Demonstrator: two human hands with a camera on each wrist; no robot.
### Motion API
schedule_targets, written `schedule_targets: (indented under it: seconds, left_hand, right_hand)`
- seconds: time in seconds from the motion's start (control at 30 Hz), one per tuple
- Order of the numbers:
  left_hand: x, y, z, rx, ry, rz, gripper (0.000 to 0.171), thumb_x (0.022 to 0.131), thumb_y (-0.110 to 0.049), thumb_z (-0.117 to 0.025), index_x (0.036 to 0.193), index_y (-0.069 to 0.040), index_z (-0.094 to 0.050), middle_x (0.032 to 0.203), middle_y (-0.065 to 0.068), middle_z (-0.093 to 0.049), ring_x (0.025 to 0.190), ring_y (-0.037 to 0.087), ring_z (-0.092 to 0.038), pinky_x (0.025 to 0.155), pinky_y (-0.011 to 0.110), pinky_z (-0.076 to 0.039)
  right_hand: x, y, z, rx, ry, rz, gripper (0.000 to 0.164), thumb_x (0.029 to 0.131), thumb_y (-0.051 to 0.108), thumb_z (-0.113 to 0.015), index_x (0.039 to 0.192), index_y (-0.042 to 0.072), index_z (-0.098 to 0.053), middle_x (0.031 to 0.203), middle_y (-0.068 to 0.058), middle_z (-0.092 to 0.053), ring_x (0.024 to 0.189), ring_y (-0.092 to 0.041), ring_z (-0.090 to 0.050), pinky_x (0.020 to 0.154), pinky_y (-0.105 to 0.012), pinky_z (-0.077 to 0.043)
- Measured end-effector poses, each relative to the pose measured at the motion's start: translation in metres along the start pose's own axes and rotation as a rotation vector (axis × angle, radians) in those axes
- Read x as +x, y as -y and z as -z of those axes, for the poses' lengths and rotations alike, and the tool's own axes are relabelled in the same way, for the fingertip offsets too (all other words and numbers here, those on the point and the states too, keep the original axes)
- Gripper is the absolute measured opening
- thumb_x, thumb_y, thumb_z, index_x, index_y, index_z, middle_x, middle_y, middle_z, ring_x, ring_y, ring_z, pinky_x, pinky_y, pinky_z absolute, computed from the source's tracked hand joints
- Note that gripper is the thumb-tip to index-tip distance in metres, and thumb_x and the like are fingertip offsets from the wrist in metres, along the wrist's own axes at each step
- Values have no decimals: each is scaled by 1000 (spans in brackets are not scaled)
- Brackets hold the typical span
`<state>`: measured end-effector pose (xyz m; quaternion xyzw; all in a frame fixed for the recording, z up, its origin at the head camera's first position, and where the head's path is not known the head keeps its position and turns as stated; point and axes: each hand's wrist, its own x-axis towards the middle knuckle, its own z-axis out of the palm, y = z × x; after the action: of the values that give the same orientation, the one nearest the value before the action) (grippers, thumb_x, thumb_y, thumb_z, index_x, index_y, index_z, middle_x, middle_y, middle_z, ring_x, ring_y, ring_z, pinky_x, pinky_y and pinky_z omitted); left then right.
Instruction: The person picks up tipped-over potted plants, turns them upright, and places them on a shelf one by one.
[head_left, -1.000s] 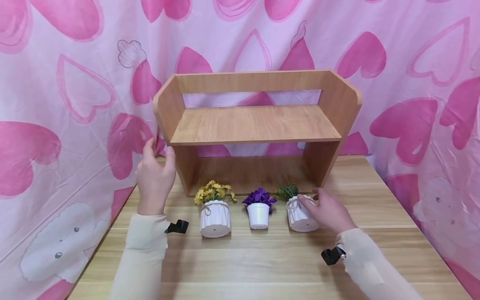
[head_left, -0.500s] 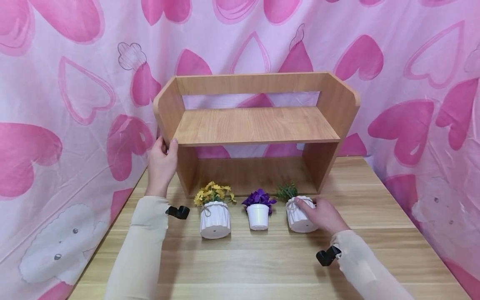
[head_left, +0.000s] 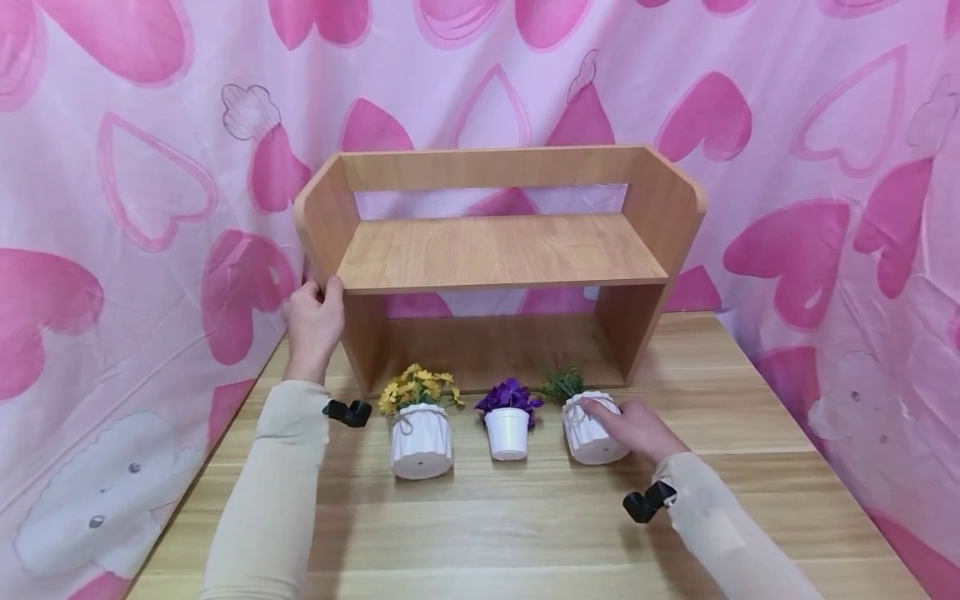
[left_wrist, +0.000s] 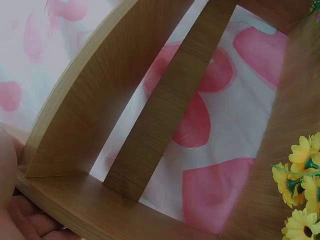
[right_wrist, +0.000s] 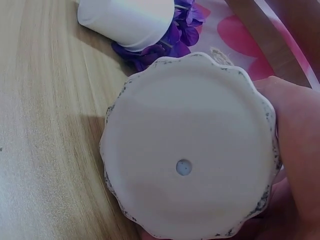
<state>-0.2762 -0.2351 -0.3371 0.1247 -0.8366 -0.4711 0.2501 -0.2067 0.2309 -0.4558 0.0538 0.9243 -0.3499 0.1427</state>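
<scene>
My left hand [head_left: 313, 325] grips the front edge of the left side panel [left_wrist: 85, 107] of a two-tier wooden desk shelf [head_left: 502, 250], thumb in front and fingers curled behind. With my right hand [head_left: 639, 427] I hold a white fluted flower pot [head_left: 588, 437] by its right side; its green plant [head_left: 562, 383] points toward the shelf. This pot is tipped over, and its scalloped base [right_wrist: 190, 120] with a small hole faces the right wrist camera. Left of it lie a small white pot [head_left: 507, 437] with purple flowers and a larger fluted pot [head_left: 422, 446] with yellow flowers.
The wood-grain table [head_left: 480, 533] carries the shelf at its back, with the pots lying in a row before its lower tier. A pink heart-patterned curtain [head_left: 420, 83] hangs behind and along both sides.
My left hand has closed from a spread pose onto the shelf's left panel. My right hand stays on the green plant's pot. The whole scene has shifted slightly left in view.
</scene>
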Motion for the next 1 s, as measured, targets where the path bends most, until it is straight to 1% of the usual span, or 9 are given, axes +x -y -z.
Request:
schedule_targets:
  seconds: [0.03, 0.1, 0.3, 0.4, 0.5, 0.67, 0.8, 0.9, 1.0]
  left_hand:
    - [0, 0, 1, 0, 3, 2, 57, 108, -48, -48, 104, 6, -68, 108, 27, -69, 106, 37, -58, 86, 40, -45]
    - [1, -1, 1, -3, 10, -3, 58, 108, -49, -48, 106, 5, -69, 111, 27, -70, 108, 36, -60, 86, 39, -46]
    - [3, -4, 0, -8, 20, -28, 58, 108, -48, -48, 113, 5, -72, 120, 27, -73, 113, 37, -61, 98, 47, -48]
    - [2, -3, 0, -7, 23, -27, 58, 108, -49, -47, 110, 5, -71, 118, 26, -72, 112, 36, -60, 96, 45, -48]
    - [1, -2, 1, -12, 29, -21, 59, 108, -49, -47, 107, 5, -70, 116, 26, -72, 110, 35, -59, 91, 41, -46]
    - [1, 2, 2, -16, 55, -3, 60, 108, -50, -46, 114, 3, -71, 122, 24, -72, 112, 34, -61, 89, 37, -47]
    - [0, 3, 2, -22, 62, -4, 60, 109, -50, -46, 115, 4, -71, 122, 25, -72, 112, 33, -61, 89, 37, -47]
    - [-1, 3, 2, -29, 42, -16, 58, 109, -49, -48, 111, 4, -71, 116, 26, -71, 108, 34, -61, 88, 36, -46]
    - [-1, 4, 2, -31, 31, -26, 56, 109, -47, -48, 106, 5, -69, 111, 27, -70, 105, 34, -60, 86, 36, -46]
  right_hand:
    - [0, 0, 0, 3, 1, 1, 89, 101, 76, -52, 125, -9, -67, 115, -25, -73, 102, -33, -68, 94, -50, -57]
    - [1, 0, -1, 16, 1, -7, 90, 100, 77, -51, 126, -8, -67, 115, -23, -73, 103, -32, -67, 93, -49, -57]
    - [-1, -3, -1, 63, 4, -38, 94, 99, 78, -51, 132, -9, -63, 121, -24, -72, 106, -32, -65, 94, -48, -55]
    - [-3, -5, -2, 84, 3, -46, 96, 99, 79, -53, 135, -10, -61, 124, -24, -71, 109, -33, -65, 99, -49, -54]
    - [-4, -7, -3, 91, -15, -32, 93, 98, 78, -55, 135, -8, -63, 121, -22, -72, 109, -31, -65, 99, -48, -54]
    - [-4, -10, -4, 69, -60, 7, 82, 99, 73, -58, 128, -2, -69, 109, -15, -75, 101, -26, -66, 89, -38, -53]
    - [-7, -11, -3, 82, -74, 11, 82, 99, 72, -60, 131, -4, -66, 107, -14, -73, 97, -25, -65, 82, -34, -52]
    - [-9, -10, -4, 105, -86, 24, 90, 99, 71, -62, 141, -8, -58, 115, -19, -71, 100, -27, -65, 86, -38, -55]
    - [-13, -10, -6, 125, -109, 51, 96, 99, 68, -65, 149, -11, -48, 128, -26, -67, 110, -32, -64, 98, -47, -55]
